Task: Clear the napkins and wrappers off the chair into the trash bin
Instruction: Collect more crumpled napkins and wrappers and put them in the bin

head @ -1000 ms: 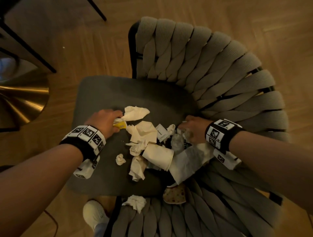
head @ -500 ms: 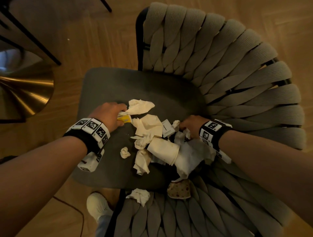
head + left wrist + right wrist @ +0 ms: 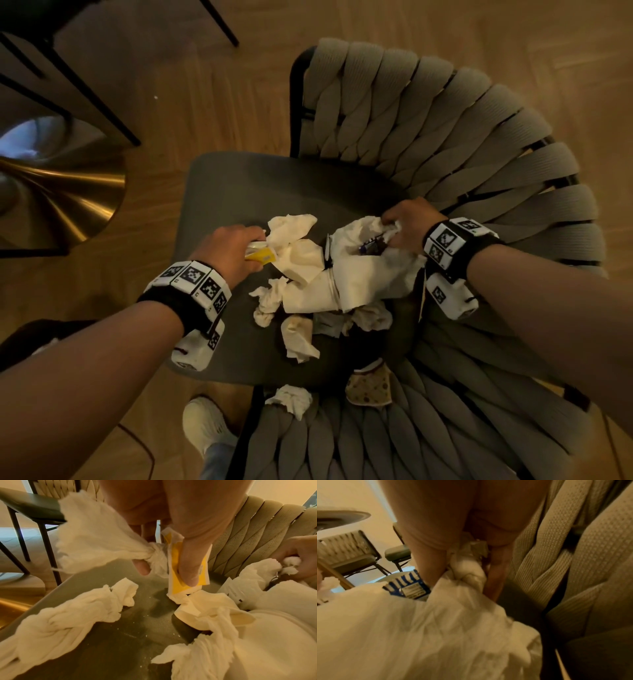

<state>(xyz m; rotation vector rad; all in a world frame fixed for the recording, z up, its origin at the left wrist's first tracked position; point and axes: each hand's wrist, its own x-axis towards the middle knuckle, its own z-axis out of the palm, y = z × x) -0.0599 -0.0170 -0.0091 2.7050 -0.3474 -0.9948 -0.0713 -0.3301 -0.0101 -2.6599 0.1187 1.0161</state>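
Observation:
A heap of crumpled white napkins (image 3: 301, 260) and a tipped paper cup (image 3: 308, 291) lies on the dark chair seat (image 3: 239, 192). My left hand (image 3: 233, 250) pinches a yellow wrapper (image 3: 187, 574) together with a twisted napkin (image 3: 96, 536), just above the seat. My right hand (image 3: 407, 222) grips a large white napkin (image 3: 370, 270) at the right of the heap; the same napkin (image 3: 436, 628) fills the right wrist view. A blue-and-white wrapper (image 3: 407, 586) pokes out of it beside the thumb. No trash bin is in view.
The chair's woven grey backrest (image 3: 462, 144) curves round the right and near sides. One napkin (image 3: 291, 399) and a spotted wrapper (image 3: 370, 387) lie at the seat's near edge. A brass table base (image 3: 61, 202) stands left on the wooden floor; a white shoe (image 3: 202, 425) is below.
My right hand has gathered and lifted the large napkin, drawing it over the cup. The left hand has closed on the yellow wrapper and the napkin beside it and lifted them slightly.

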